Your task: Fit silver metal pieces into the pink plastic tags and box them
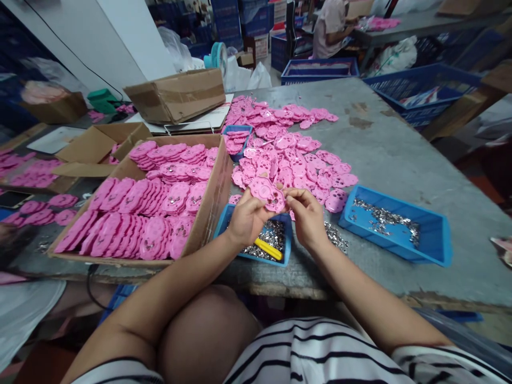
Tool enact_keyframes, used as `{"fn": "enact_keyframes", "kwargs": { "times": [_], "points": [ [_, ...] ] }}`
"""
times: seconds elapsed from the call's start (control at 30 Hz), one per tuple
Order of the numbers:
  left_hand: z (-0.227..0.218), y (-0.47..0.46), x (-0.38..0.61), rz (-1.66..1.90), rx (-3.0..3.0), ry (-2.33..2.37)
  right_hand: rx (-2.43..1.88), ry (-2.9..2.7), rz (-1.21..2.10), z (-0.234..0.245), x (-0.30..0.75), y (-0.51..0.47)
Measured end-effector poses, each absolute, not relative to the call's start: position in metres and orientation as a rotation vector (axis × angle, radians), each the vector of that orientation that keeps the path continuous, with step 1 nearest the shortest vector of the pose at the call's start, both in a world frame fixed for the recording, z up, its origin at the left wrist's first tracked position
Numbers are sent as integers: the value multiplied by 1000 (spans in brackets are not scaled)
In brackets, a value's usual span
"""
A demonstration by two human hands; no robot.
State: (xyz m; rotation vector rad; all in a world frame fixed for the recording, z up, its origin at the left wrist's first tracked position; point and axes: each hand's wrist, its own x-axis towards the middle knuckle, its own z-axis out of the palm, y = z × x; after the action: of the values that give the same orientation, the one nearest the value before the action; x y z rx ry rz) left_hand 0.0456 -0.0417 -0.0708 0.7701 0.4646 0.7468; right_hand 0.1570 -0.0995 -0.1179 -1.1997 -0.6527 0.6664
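My left hand [247, 217] is closed round a pink plastic shell [267, 193], holding it over a small blue tray [224, 218] of tiny metal parts with a yellow tool in it. My right hand [307, 214] pinches the shell's right edge with fingers pressed together. Behind the hands a heap of loose pink shells [292, 154] spreads over the grey table [400, 154]. To the left a cardboard box [216, 197] holds rows of stacked pink shells.
A larger blue tray [436, 242] of small metal pieces lies to my right. A closed carton [178, 96] and open cartons stand at the back left. Blue crates [424, 88] and another seated person [332, 26] are at the far end.
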Motion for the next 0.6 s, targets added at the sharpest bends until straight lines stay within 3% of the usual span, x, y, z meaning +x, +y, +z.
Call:
{"fn": "enact_keyframes", "kwargs": {
  "times": [0.13, 0.4, 0.6],
  "points": [
    [-71, -41, 47, 797, 874, 534, -1384, -755, 681, -124, 165, -104],
    [-75, -38, 49, 906, 984, 576, -2110, -2076, 567, -96, 151, -104],
    [-72, -39, 47, 896, 977, 582, -2152, -2489, 438, -105, 128, -92]
  ]
}}
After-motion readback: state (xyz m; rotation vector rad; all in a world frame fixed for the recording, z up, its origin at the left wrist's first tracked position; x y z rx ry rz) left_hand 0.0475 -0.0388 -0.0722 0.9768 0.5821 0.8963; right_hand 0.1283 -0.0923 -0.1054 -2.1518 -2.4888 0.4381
